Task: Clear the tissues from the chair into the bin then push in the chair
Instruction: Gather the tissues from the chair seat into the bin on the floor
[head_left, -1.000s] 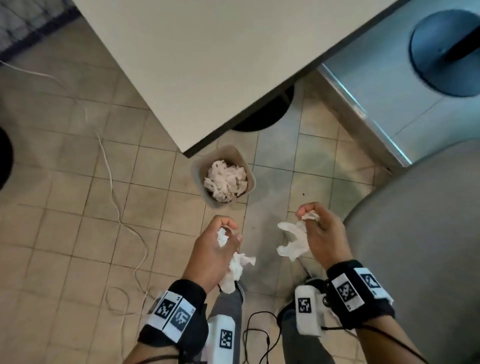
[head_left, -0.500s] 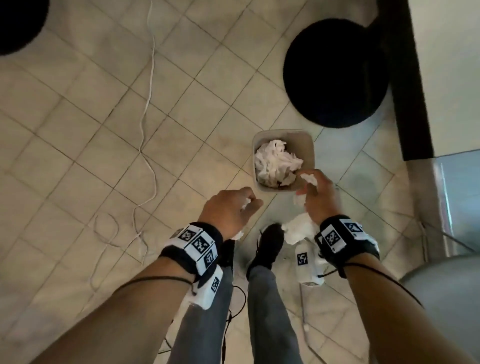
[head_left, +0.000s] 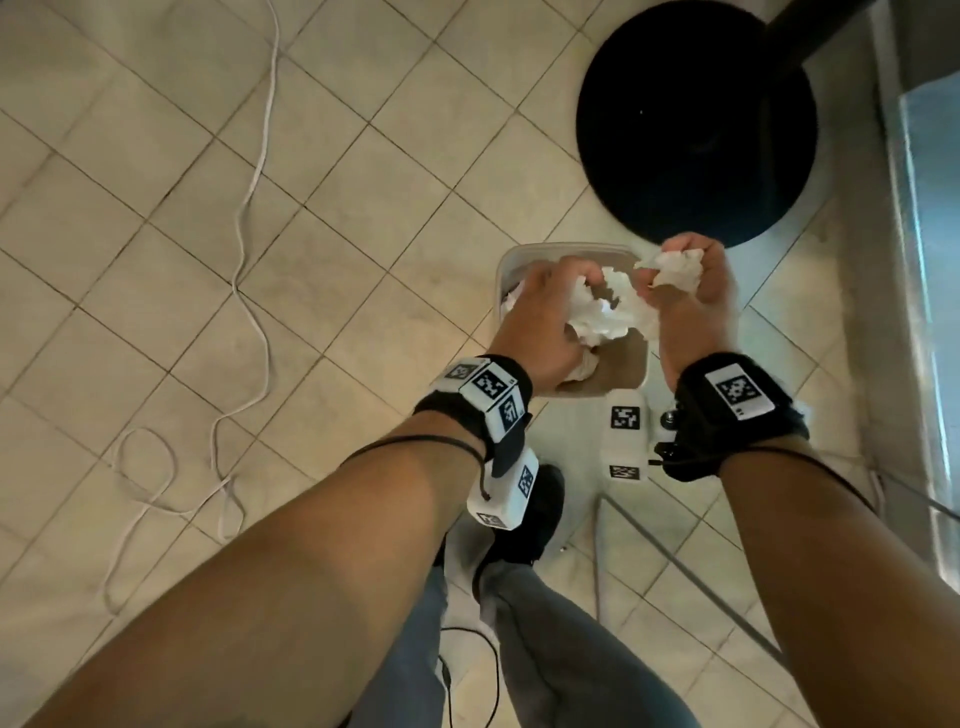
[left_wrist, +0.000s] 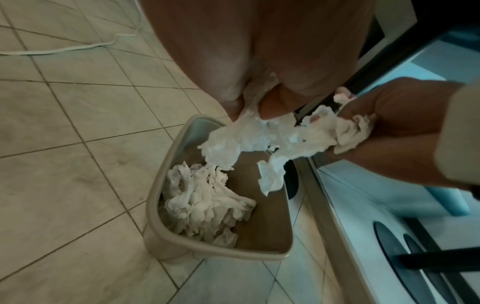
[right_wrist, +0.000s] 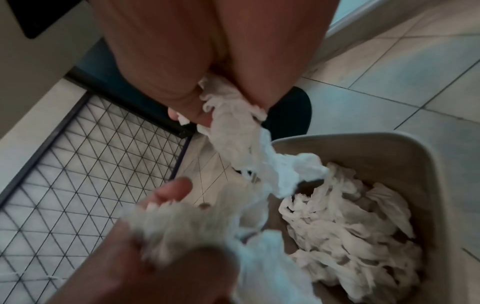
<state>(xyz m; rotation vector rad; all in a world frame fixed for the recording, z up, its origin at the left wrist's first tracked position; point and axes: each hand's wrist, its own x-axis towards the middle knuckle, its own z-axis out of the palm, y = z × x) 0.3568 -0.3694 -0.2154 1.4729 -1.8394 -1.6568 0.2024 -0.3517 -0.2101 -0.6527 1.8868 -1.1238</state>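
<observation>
A beige bin (head_left: 521, 255) stands on the tiled floor with crumpled white tissues (left_wrist: 205, 205) inside. Both hands hover just above its opening. My left hand (head_left: 558, 293) grips a crumpled tissue (head_left: 597, 317) that hangs over the bin (left_wrist: 155, 205). My right hand (head_left: 691, 270) clutches another tissue wad (head_left: 675, 267) over the bin's far right corner, and its loose tail (right_wrist: 241, 144) dangles to the bin's rim (right_wrist: 389, 144). The two tissues touch between the hands. The chair seat is out of view.
A black round table base (head_left: 696, 124) sits just beyond the bin. A white cable (head_left: 254, 208) snakes across the tiles at left. My black shoes (head_left: 524, 519) stand near the bin. A metal floor strip (head_left: 893, 260) runs at right; a wire-grid panel (right_wrist: 91, 164) lies beside the bin.
Both hands have moved forward from in front of the bin to above its opening, each still holding its tissue. The view has tipped downward, and the grey chair seat has left the frame.
</observation>
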